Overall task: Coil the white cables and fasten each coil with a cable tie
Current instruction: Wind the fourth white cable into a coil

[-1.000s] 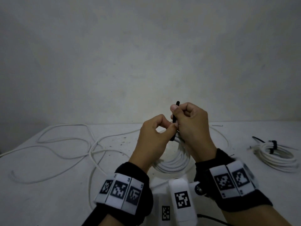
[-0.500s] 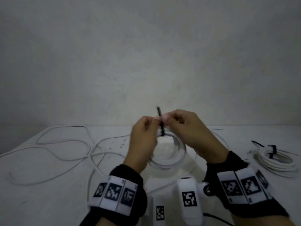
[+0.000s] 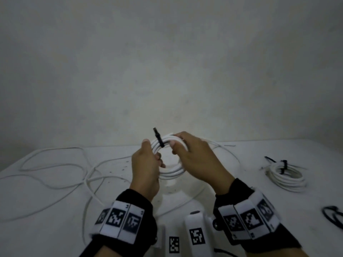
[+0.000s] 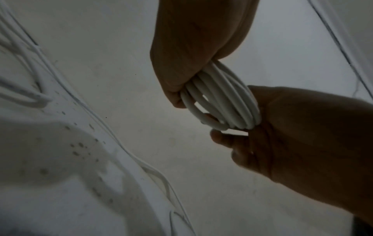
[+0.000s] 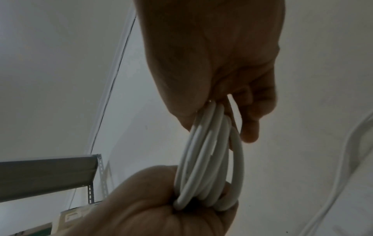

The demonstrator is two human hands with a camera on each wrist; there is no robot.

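Note:
I hold a white cable coil (image 3: 172, 172) in the air above the table, its ring facing me. A black cable tie (image 3: 160, 141) wraps the coil's top, and its tail sticks up free. My left hand (image 3: 148, 154) grips the coil's left side, just left of the tie. On the upper right side my right hand (image 3: 183, 147) pinches the strands. The left wrist view shows the left hand (image 4: 181, 89) and right hand (image 4: 242, 135) bunching the coil (image 4: 222, 99). In the right wrist view the right hand (image 5: 218, 115) and left hand (image 5: 181, 212) clasp the coil (image 5: 207, 159).
A loose white cable (image 3: 55, 169) sprawls over the left of the white table (image 3: 46, 229). A tied coil (image 3: 285, 177) with a black tie (image 3: 283, 166) lies at the right. Black ties (image 3: 332, 216) lie at the right edge. A bare wall stands behind.
Both hands let go of the tie's tail and moved apart to hold the coil on either side of it. The coil rose and turned to face me.

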